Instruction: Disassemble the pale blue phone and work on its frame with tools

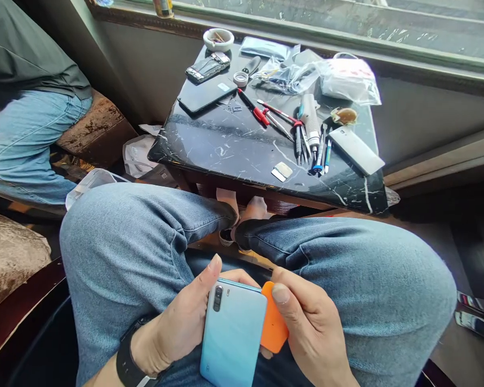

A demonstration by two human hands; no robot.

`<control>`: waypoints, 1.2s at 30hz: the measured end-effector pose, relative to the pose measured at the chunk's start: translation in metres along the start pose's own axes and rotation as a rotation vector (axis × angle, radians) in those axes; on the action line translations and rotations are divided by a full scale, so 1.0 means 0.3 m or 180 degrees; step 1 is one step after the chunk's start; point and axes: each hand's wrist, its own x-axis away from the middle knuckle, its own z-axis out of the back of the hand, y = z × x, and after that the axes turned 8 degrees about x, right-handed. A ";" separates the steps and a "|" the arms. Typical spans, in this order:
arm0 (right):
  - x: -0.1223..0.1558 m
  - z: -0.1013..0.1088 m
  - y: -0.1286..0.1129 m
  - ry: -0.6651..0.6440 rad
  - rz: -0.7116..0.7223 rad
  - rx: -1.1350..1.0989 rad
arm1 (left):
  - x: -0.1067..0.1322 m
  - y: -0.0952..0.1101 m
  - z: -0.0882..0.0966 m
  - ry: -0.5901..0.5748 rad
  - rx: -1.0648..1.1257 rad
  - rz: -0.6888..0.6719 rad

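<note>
A light blue phone (232, 336) lies back side up in my lap, its camera at the top left. My left hand (177, 322) wraps round its left edge and holds it, a black watch on the wrist. My right hand (310, 328) pinches an orange plastic pick (273, 322) whose edge meets the phone's right side. Both my knees in blue jeans frame the hands.
A black marble table (234, 145) ahead carries a dark phone (205, 95), a stripped phone (207, 66), screwdrivers (306, 140), red-handled tools (256, 110), a white slab (357, 150), plastic bags (339, 78) and a small bowl (218, 38). Another person in jeans (24, 140) sits at the left.
</note>
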 end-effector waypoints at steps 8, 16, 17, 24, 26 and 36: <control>-0.007 0.007 0.011 -0.0101 0.0396 0.0545 | -0.014 -0.004 0.008 0.0195 -0.0149 0.0419; -0.054 0.024 -0.028 -0.0730 0.0351 0.0703 | 0.004 -0.016 0.008 0.0528 -0.0364 0.0523; -0.055 0.024 -0.031 -0.0801 0.0319 0.0720 | 0.008 -0.020 0.008 0.0515 -0.0348 0.0534; -0.046 0.012 -0.034 -0.0523 -0.0095 0.0696 | 0.014 -0.035 0.005 0.0597 -0.0309 0.0452; -0.053 0.014 -0.034 -0.0467 -0.0241 0.0500 | 0.013 -0.031 0.001 0.0548 -0.0314 0.0443; -0.075 0.025 -0.058 -0.1241 -0.0251 -0.0251 | 0.000 -0.030 -0.011 0.0475 -0.0293 0.0432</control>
